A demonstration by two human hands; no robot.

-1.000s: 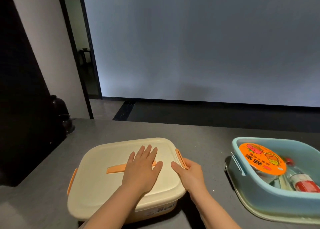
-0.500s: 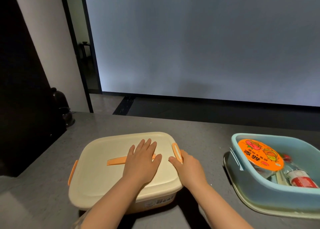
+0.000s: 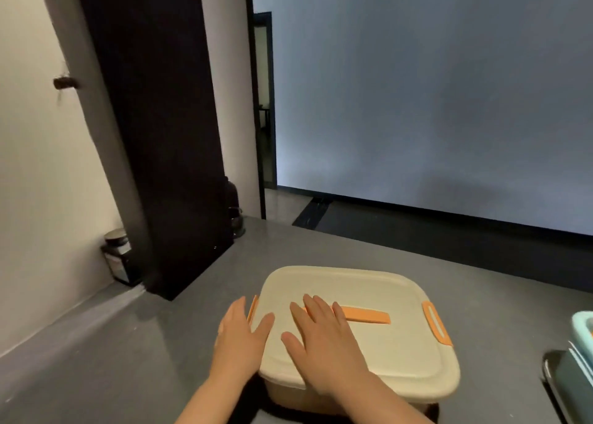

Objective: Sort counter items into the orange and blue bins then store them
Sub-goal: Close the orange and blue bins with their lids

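My right hand (image 3: 324, 343) lies flat with straight fingers on the cream lid, and my left hand (image 3: 239, 337) is open at the left orange side clasp (image 3: 253, 308), gripping nothing. The cream rectangular plastic bin with orange clasps and handle strip (image 3: 369, 324) sits lidded on the grey table (image 3: 128, 343), the pale blue bin (image 3: 582, 327) just beside it at the right edge. It looks stiff, smooth and slippery; its weight I can't judge, so I'd lift under both side rims.

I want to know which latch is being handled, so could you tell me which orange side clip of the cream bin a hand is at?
The left clip: the left hand is against it. The right clip is untouched.
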